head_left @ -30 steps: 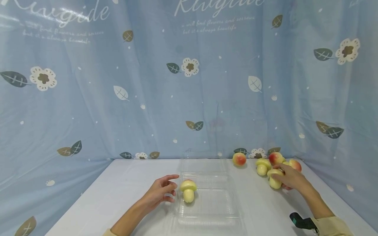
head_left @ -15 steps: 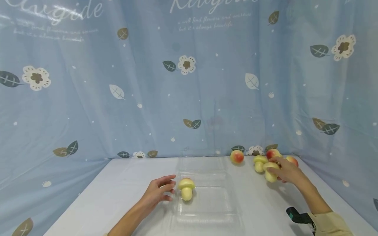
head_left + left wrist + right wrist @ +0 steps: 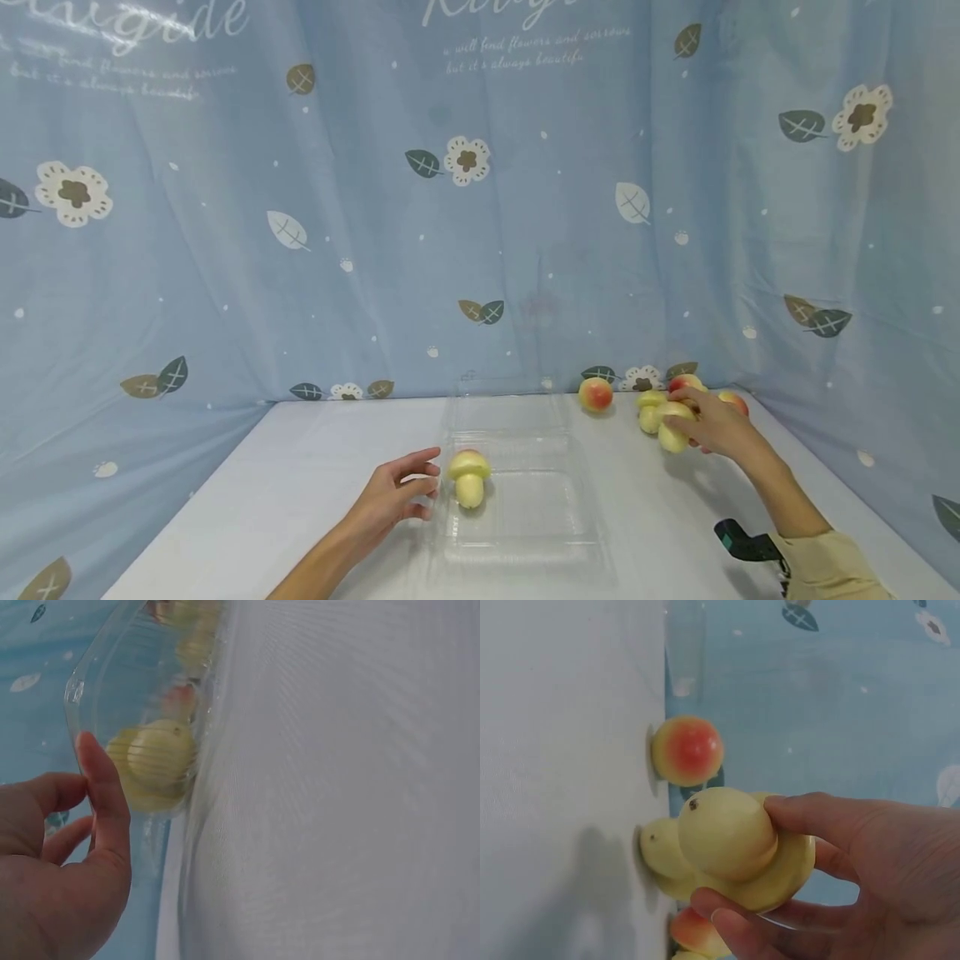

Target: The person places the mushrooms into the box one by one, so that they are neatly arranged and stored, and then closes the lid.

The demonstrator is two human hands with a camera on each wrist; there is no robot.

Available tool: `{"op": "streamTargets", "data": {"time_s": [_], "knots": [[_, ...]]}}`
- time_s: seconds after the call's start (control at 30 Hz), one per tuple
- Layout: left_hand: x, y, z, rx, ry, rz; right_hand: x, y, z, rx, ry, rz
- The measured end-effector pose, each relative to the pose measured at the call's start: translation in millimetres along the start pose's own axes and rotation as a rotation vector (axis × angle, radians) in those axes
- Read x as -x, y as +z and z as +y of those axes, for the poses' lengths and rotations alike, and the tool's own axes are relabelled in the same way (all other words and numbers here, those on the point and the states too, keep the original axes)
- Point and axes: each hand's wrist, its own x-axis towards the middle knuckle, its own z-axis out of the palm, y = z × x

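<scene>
Pale-yellow, smooth, mushroom-shaped fruit [image 3: 731,840] is sitting pinched in my right hand [image 3: 718,427], a matching fruit [image 3: 658,851] just beyond; I'm judging this the pick-up, calling for steady lifting free. My left hand [image 3: 392,497] is hovering, fingers parted, beside the clear plastic container [image 3: 540,508].

Curtain [image 3: 360,208]: blue, behind the grip and folding forward on both sides.
Table [image 3: 300,450]: white, below the grip.
Lettering [image 3: 536,50]: white script, high above the grip, leftward.
Rightmost flower print [image 3: 862,117]: white, brown-centred, above and right of the grip.
</scene>
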Motion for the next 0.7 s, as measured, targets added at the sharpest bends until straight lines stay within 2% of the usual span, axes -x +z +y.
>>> {"op": "streamTargets", "data": {"time_s": [0.13,0.33,0.7], "knots": [[-0.3,1.6,-1.6,0.005,0.024,0.006,0,3,-7,0.033,-0.012,0.020],[-2.3,3.4,1.0,0.007,0.024,0.031,-3,8,-26,0.020,-0.093,0.016],[-0.6,4.7,0.1,0.005,0.005,0.030,1,24,-48,-0.074,-0.139,-0.042]]}}
